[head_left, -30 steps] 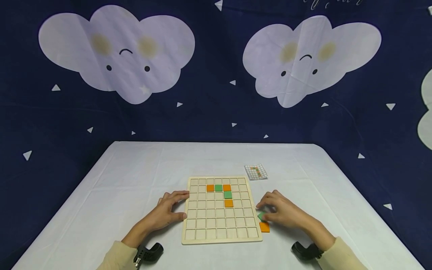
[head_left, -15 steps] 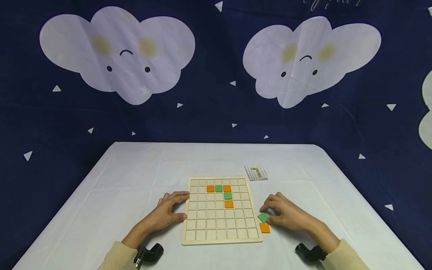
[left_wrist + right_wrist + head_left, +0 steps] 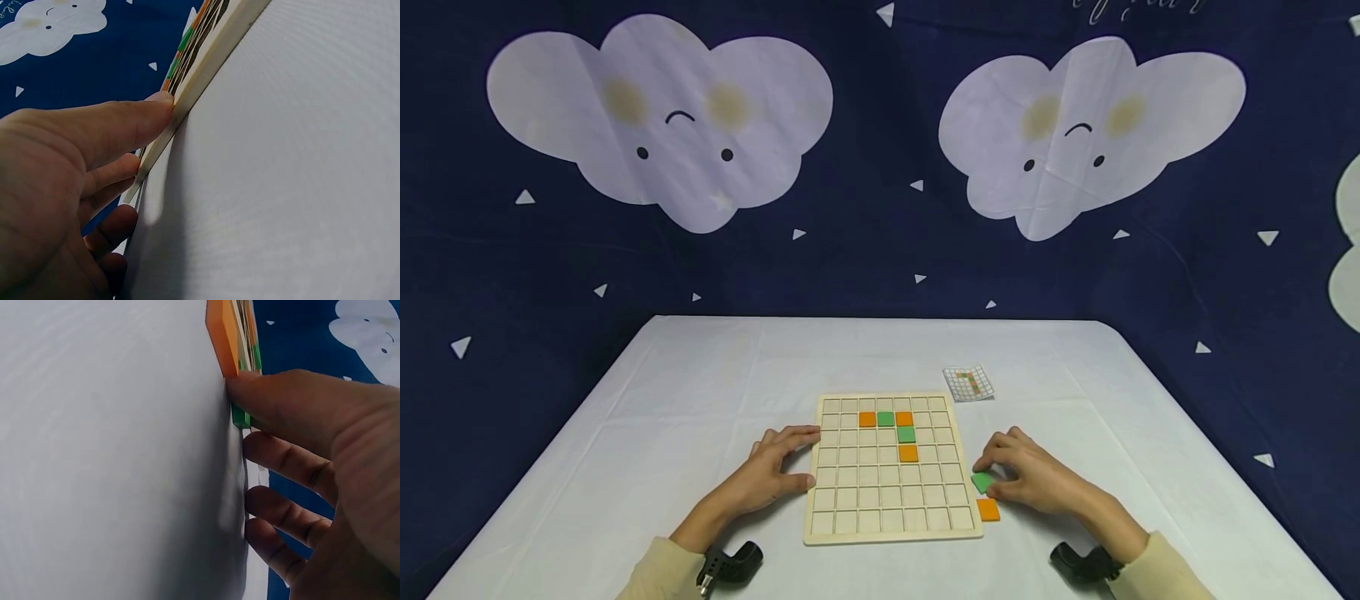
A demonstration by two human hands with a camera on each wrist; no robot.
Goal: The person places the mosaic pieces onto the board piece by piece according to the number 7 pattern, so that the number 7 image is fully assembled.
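Observation:
A pale wooden grid board lies on the white table; orange and green square tiles fill several of its cells. My left hand rests against the board's left edge, with thumb and fingertips touching it; the left wrist view shows the thumb pressing the rim. Beside the right edge, my right hand has thumb and index finger about a green tile. In the right wrist view the thumb covers part of that green tile. A loose orange tile lies just nearer to me.
A small card printed with a coloured grid pattern lies beyond the board's far right corner. Black wrist devices sit below both hands. A dark blue cloth with white clouds hangs behind the table.
My right hand drew back a little to the right, then came slightly left again at the green tile. The orange tile shifted slightly toward me. My left hand stays put.

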